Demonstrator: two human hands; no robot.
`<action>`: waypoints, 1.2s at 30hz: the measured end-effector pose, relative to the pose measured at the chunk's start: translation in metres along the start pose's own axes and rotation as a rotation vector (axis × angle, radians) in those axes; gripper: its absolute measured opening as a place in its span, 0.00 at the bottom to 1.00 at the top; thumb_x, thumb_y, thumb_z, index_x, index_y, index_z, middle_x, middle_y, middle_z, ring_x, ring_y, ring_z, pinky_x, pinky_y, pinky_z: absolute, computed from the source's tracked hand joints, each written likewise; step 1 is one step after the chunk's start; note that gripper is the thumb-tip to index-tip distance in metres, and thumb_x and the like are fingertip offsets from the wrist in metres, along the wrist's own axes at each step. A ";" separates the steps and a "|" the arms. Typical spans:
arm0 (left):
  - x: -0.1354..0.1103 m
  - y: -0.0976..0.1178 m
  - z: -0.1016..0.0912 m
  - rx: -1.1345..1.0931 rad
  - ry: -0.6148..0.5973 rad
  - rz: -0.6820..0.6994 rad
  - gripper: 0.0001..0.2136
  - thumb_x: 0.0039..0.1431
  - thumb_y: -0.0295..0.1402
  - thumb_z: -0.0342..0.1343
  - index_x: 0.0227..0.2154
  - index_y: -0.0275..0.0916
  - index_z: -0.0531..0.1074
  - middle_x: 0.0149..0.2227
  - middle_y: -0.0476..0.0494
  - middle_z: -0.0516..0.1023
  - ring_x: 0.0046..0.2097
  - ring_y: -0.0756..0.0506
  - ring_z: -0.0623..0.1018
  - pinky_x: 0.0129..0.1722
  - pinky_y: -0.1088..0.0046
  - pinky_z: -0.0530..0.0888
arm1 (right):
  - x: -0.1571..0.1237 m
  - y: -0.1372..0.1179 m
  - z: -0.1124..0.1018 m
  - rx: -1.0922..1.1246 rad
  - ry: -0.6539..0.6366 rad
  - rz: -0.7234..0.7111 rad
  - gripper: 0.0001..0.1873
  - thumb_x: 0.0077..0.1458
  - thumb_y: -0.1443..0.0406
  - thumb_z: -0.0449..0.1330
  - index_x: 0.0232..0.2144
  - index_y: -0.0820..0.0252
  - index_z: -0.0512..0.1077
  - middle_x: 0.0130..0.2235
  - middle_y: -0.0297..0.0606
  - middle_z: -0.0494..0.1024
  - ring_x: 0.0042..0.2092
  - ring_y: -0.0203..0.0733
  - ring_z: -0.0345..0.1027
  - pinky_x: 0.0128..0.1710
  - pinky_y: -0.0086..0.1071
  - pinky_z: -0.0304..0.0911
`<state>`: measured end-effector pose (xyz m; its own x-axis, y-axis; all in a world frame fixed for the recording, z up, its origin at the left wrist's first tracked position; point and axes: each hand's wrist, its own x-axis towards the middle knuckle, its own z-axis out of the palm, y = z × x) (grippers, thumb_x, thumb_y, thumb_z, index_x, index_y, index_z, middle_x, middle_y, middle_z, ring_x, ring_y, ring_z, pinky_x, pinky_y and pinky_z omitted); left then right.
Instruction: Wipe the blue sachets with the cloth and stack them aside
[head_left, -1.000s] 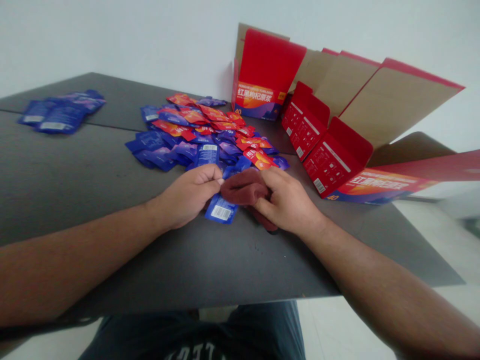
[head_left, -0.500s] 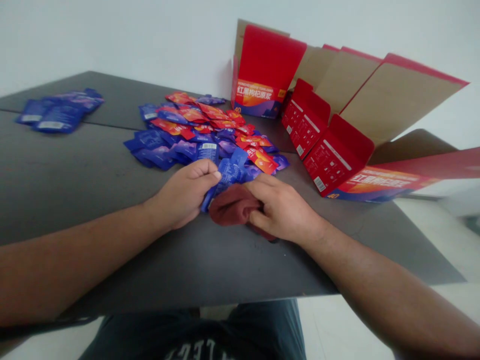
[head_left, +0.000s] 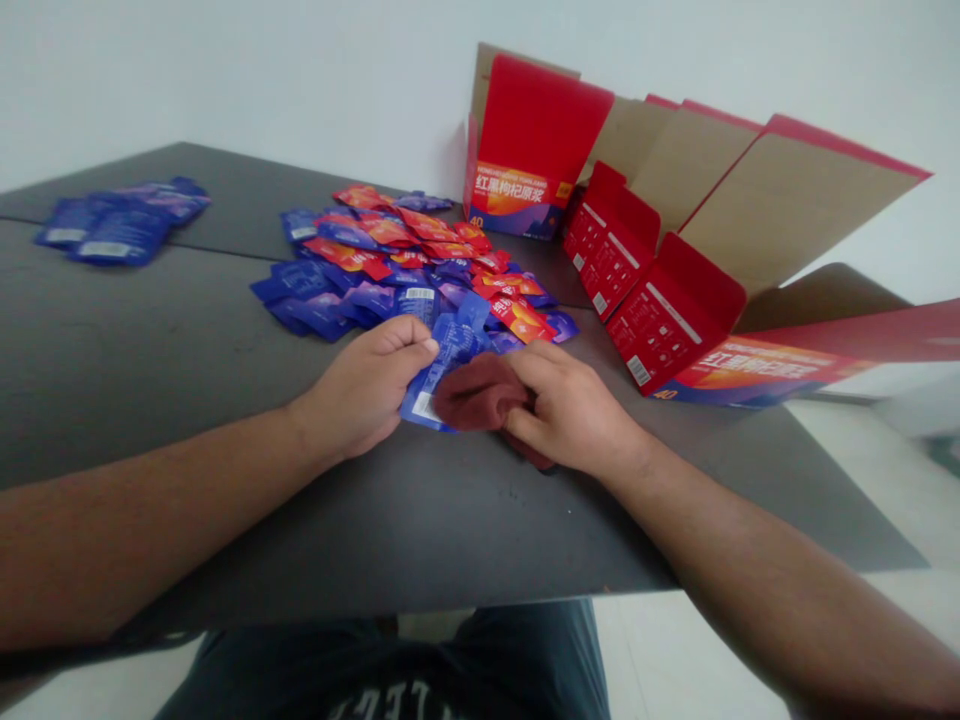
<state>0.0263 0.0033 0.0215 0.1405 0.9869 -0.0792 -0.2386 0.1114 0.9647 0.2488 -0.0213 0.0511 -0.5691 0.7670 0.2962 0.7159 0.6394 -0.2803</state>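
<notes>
My left hand (head_left: 367, 385) pinches a blue sachet (head_left: 439, 372) between thumb and fingers, just above the dark table (head_left: 187, 350). My right hand (head_left: 574, 410) is closed on a maroon cloth (head_left: 480, 392), which presses against the sachet's lower right side. Right behind both hands lies a heap of blue and red sachets (head_left: 405, 265).
A smaller pile of blue sachets (head_left: 120, 225) lies at the far left. Open red cartons stand at the back: an upright one (head_left: 525, 160), two smaller ones (head_left: 645, 290), and large unfolded flaps (head_left: 780, 200). The table's front edge runs just above my lap.
The sachet has been turned in my left hand, and the cloth in my right hand has slid back and forth over it, now lying on its right side.
</notes>
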 end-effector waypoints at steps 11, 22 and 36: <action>0.000 0.001 0.000 0.006 0.009 0.030 0.08 0.58 0.28 0.60 0.26 0.38 0.66 0.21 0.54 0.64 0.21 0.54 0.63 0.20 0.79 0.62 | 0.000 0.001 -0.001 0.022 -0.111 -0.103 0.10 0.56 0.67 0.61 0.43 0.57 0.73 0.41 0.39 0.75 0.43 0.45 0.69 0.43 0.36 0.64; 0.001 -0.001 -0.001 0.029 0.033 0.058 0.08 0.59 0.28 0.59 0.26 0.38 0.67 0.22 0.53 0.63 0.22 0.54 0.64 0.22 0.79 0.62 | 0.000 -0.001 0.002 0.008 -0.108 -0.089 0.09 0.56 0.67 0.61 0.42 0.55 0.73 0.42 0.39 0.75 0.43 0.45 0.69 0.43 0.36 0.64; -0.010 0.006 0.014 -0.137 0.067 -0.044 0.08 0.59 0.25 0.57 0.26 0.38 0.65 0.24 0.52 0.65 0.27 0.52 0.68 0.27 0.77 0.68 | 0.002 -0.011 0.007 -0.057 0.071 0.041 0.05 0.56 0.66 0.61 0.37 0.56 0.71 0.41 0.40 0.74 0.44 0.47 0.69 0.43 0.37 0.65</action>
<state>0.0367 -0.0073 0.0317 0.0907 0.9857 -0.1421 -0.3633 0.1656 0.9168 0.2373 -0.0264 0.0478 -0.5102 0.7857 0.3498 0.7612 0.6018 -0.2416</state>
